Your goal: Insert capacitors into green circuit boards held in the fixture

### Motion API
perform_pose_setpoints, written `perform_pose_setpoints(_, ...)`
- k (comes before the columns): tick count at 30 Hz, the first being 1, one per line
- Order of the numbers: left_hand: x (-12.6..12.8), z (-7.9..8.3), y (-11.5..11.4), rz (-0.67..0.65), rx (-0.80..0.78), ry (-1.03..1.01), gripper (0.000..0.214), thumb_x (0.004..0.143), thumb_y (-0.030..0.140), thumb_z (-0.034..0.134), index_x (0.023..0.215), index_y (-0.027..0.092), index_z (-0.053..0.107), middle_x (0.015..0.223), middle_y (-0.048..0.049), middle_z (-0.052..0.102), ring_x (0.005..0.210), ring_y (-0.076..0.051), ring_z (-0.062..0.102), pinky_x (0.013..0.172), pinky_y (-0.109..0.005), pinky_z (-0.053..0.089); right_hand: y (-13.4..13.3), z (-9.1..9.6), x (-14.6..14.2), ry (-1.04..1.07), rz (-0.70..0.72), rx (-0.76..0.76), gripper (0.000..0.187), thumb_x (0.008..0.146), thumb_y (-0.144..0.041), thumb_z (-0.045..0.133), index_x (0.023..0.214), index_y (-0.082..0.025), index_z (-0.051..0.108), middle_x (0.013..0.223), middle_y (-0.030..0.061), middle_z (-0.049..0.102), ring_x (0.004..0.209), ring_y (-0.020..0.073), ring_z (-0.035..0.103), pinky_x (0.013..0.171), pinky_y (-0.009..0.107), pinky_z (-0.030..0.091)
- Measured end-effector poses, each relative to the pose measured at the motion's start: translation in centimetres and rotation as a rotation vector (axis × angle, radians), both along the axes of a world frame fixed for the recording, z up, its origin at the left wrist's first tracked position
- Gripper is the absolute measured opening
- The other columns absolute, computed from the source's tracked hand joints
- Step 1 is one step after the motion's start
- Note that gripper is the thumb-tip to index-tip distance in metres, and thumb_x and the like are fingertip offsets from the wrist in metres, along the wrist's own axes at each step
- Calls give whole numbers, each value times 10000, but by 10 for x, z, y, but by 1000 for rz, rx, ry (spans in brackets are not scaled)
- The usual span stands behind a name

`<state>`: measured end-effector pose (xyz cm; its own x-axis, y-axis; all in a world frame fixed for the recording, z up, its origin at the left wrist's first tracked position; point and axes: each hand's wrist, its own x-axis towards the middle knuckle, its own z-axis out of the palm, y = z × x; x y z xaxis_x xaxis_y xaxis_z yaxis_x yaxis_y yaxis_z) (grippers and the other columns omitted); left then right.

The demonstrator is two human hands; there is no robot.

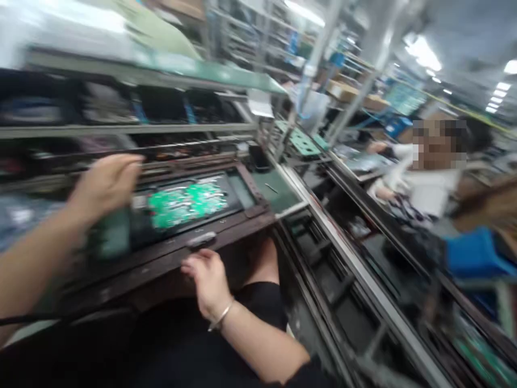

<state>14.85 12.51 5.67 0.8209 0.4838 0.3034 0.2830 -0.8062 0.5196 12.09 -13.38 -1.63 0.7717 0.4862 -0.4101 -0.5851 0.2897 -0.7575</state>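
The picture is blurred by motion and tilted. A green circuit board point(186, 203) lies in a dark tray point(236, 207) on the bench in front of me. My left hand point(105, 183) hangs in the air to the left of the board, fingers loosely curled, with nothing visible in it. My right hand point(209, 283), a thin bracelet on its wrist, rests with its fingers on the brown front edge of the bench point(169, 261), just below a small grey part point(201, 239).
Shelves with dark bins point(121, 102) rise behind the board. A conveyor line point(343, 253) runs off to the right. A co-worker in a white top point(428, 188) sits at the far side. A blue bin point(476, 253) stands at the right.
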Motion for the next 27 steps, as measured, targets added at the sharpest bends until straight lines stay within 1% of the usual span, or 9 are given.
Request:
perform_pose_setpoints(2, 6, 11, 19, 82, 224, 29, 557, 966, 368, 198, 1197, 41, 585, 1279, -165, 585, 1252, -249, 472, 1118, -401, 311, 4, 3, 1, 242, 27, 119, 241, 605, -224, 732, 792, -184, 587, 739, 4, 670, 763, 158, 668, 823, 304, 540)
perform_pose_setpoints(3, 18, 15, 29, 76, 248, 65, 546, 958, 361, 225, 1188, 30, 593, 1277, -173, 592, 1247, -235, 477, 1118, -360, 307, 7, 5, 2, 312, 31, 155, 211, 610, -224, 730, 768, -178, 598, 750, 20, 681, 802, 167, 674, 846, 308, 536)
perform_pose_setpoints(5, 51, 18, 47, 89, 263, 112, 519, 947, 380, 273, 1182, 67, 612, 1291, -160, 596, 1258, -240, 477, 1110, -334, 304, 10, 11, 3, 391, 30, 173, 147, 637, -221, 712, 745, -170, 627, 788, 39, 699, 844, 180, 675, 853, 325, 540)
perform_pose_setpoints(7, 79, 15, 60, 132, 219, 269, 578, 958, 421, 223, 1104, 67, 656, 1228, -202, 627, 1218, -293, 526, 1049, -361, 361, 10, 15, 3, 426, 19, 151, 106, 668, -215, 688, 754, -165, 651, 807, 45, 707, 840, 180, 673, 847, 340, 549)
perform_pose_setpoints(10, 103, 5, 71, 161, 130, 423, 739, 951, 531, 143, 961, 48, 702, 1087, -255, 673, 1103, -354, 604, 925, -382, 439, 8, 17, 4, 431, -34, 141, 99, 691, -197, 670, 778, -150, 666, 817, 57, 716, 836, 165, 676, 909, 326, 533)
perform_pose_setpoints(14, 108, -5, 80, 176, 67, 472, 847, 911, 650, 109, 902, 64, 721, 1015, -251, 691, 1045, -373, 631, 877, -384, 458, 13, 17, 20, 536, -3, 209, 41, 732, -190, 610, 752, -170, 639, 840, 51, 719, 874, 157, 684, 993, 318, 498)
perform_pose_setpoints(19, 108, -4, 75, 256, -6, 463, 880, 907, 656, 71, 887, 75, 731, 966, -246, 690, 1054, -380, 620, 879, -416, 456, 20, 18, 31, 565, 50, 274, 102, 774, -252, 581, 790, -166, 635, 958, 78, 721, 926, 160, 682, 1050, 320, 463)
perform_pose_setpoints(23, 103, 4, 63, 290, -40, 445, 880, 916, 625, 43, 844, 90, 738, 937, -233, 686, 1029, -373, 624, 879, -432, 455, 22, 18, 20, 513, -39, 240, 68, 750, -229, 634, 767, -164, 646, 898, 68, 728, 899, 160, 682, 1050, 332, 466)
perform_pose_setpoints(27, 104, 26, 46, 312, -71, 391, 890, 912, 634, 29, 785, 119, 743, 896, -212, 675, 1026, -377, 610, 907, -461, 435, 9, 26, 13, 459, -95, 251, 132, 735, -258, 686, 830, -172, 656, 964, 63, 725, 984, 174, 663, 1014, 352, 491)
